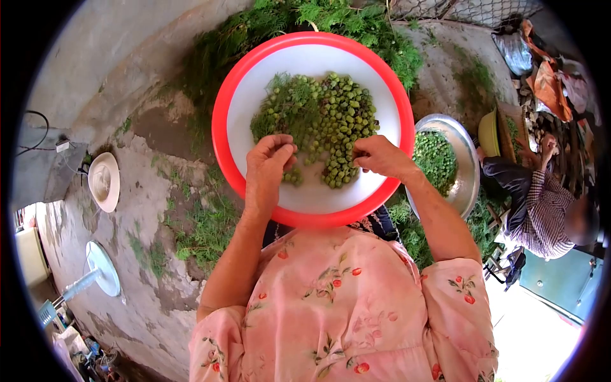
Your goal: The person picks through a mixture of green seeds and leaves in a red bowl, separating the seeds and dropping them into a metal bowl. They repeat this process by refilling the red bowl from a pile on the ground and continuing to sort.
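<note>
A wide white basin with a red rim (226, 63) rests over my lap. Inside it lie small green round fruits (347, 114) in a heap, with feathery green sprigs (293, 105) over the left part. My left hand (273, 156) is over the basin's lower left, thumb and fingers pinched together; what they hold, if anything, is too small to make out. On the right, at the lower right edge of the heap, my right hand (379, 155) has its fingers curled closed beside the fruits, and its fingertips are partly hidden.
Right of the basin stands a metal bowl (471, 149) with green pieces. Beyond it sits another person in a checked shirt (550, 213), near a yellow-green basin (488, 132). Cut greenery (210, 232) lies on the floor. A hat (104, 182) and a fan (103, 268) are left.
</note>
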Demonstrator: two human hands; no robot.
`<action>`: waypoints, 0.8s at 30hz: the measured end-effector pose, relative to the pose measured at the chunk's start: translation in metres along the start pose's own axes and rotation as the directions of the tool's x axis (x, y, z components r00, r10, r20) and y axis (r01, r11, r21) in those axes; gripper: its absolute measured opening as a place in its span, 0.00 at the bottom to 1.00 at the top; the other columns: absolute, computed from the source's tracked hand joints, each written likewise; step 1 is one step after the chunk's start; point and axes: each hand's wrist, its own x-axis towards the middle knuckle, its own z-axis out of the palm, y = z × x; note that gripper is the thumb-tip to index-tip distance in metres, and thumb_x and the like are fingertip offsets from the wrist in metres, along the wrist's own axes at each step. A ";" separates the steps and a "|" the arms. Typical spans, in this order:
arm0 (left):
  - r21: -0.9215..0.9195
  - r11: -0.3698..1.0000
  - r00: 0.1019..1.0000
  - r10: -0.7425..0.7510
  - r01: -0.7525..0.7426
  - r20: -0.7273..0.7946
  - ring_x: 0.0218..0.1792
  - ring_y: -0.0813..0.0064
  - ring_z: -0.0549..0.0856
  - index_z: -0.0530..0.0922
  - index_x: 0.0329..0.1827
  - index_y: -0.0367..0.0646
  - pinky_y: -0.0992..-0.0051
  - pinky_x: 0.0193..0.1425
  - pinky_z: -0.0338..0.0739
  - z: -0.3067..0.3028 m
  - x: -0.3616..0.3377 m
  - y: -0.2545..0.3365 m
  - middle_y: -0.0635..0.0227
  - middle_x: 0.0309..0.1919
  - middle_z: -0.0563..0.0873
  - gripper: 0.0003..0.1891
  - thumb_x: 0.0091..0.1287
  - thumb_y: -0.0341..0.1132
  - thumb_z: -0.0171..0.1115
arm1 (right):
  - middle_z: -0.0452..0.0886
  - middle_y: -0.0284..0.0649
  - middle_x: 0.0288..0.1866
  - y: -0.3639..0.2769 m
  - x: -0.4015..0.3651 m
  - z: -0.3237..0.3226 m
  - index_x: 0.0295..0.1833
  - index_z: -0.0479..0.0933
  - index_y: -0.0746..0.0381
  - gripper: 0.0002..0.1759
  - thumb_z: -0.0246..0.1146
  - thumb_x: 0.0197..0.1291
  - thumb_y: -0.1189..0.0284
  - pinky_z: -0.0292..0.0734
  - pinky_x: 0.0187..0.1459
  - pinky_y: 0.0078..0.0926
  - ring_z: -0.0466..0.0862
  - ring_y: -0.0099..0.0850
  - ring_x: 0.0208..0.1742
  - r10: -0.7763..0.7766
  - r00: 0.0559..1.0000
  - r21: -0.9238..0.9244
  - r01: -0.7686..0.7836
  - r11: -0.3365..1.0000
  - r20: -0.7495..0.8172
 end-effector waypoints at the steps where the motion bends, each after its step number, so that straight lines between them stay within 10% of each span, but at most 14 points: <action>1: 0.060 0.998 0.998 -0.002 -0.001 0.060 0.33 0.81 0.79 0.78 0.46 0.37 0.81 0.38 0.74 0.002 0.000 0.001 0.69 0.35 0.83 0.10 0.64 0.29 0.57 | 0.78 0.38 0.25 -0.002 -0.003 -0.003 0.32 0.75 0.66 0.04 0.61 0.53 0.77 0.74 0.26 0.23 0.80 0.25 0.26 0.004 1.000 0.100 -0.002 0.995 -0.013; 7: 0.299 0.945 0.934 0.021 -0.135 0.356 0.33 0.84 0.77 0.77 0.48 0.37 0.82 0.39 0.72 0.005 0.000 -0.006 0.73 0.33 0.81 0.12 0.62 0.28 0.59 | 0.78 0.35 0.25 -0.014 -0.009 0.022 0.36 0.74 0.67 0.05 0.61 0.56 0.76 0.73 0.25 0.17 0.79 0.20 0.25 -0.092 0.993 0.542 0.119 0.832 -0.077; 21: 0.592 0.753 0.874 -0.048 -0.286 0.483 0.35 0.80 0.81 0.79 0.40 0.33 0.79 0.42 0.77 0.018 -0.010 0.003 0.66 0.33 0.84 0.11 0.54 0.25 0.65 | 0.79 0.35 0.27 -0.025 -0.056 0.037 0.38 0.75 0.67 0.06 0.63 0.56 0.78 0.74 0.29 0.18 0.78 0.20 0.26 0.127 0.884 0.663 0.235 0.710 -0.450; 24: 0.631 0.697 0.866 -0.029 -0.341 0.500 0.36 0.78 0.82 0.79 0.42 0.35 0.79 0.43 0.77 0.022 -0.010 0.002 0.65 0.36 0.83 0.12 0.53 0.23 0.63 | 0.79 0.35 0.26 0.001 -0.083 0.025 0.38 0.74 0.67 0.04 0.60 0.57 0.81 0.76 0.28 0.16 0.79 0.21 0.26 0.159 0.704 0.493 0.301 0.816 -0.692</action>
